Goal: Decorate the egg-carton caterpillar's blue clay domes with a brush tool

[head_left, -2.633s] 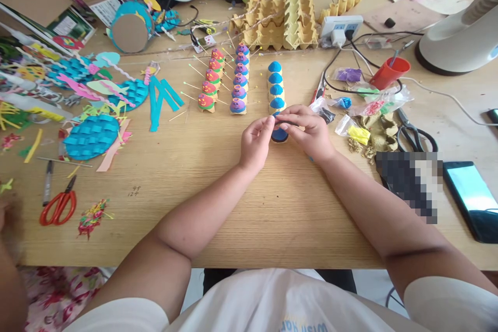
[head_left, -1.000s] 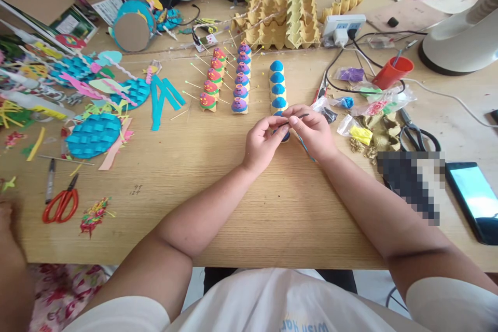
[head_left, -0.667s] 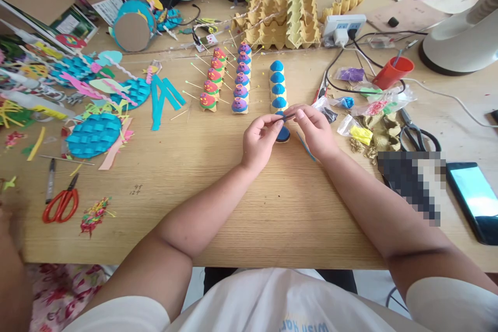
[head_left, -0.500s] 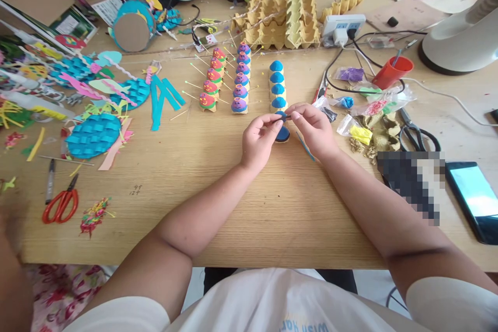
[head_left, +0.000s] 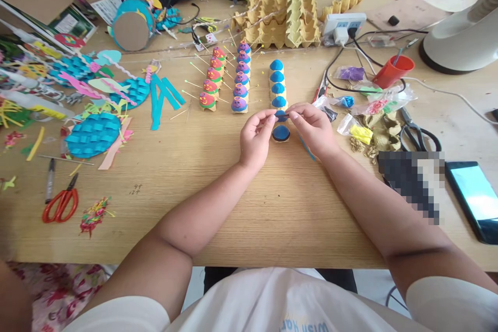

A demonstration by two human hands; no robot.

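Observation:
A thin dark strip point(head_left: 282, 115), probably soft clay, is stretched between my two hands, above the near end of a row of blue-topped egg-carton cups point(head_left: 278, 88). My left hand point(head_left: 254, 137) pinches its left end between thumb and fingers. The right end is pinched by my right hand point(head_left: 316, 128). Just below the strip, the nearest blue cup point(head_left: 280, 134) carries a black band along its front rim. Beside my right hand lies a thin blue stick point(head_left: 307, 149), partly covered by it.
Left of the blue row stand finished purple-faced cups point(head_left: 241, 79) and red-faced cups point(head_left: 212, 80) with stick legs. To the right lie a yellow clay packet point(head_left: 361, 134), black scissors point(head_left: 418, 135), an orange cup point(head_left: 392, 71) and a phone point(head_left: 475, 199). Orange-handled scissors point(head_left: 60, 205) lie at left.
My left hand has shifted slightly left, and a little more of the dark strip shows between my hands. The nearest blue cup is less covered. A blurred arm at the left edge has moved lower.

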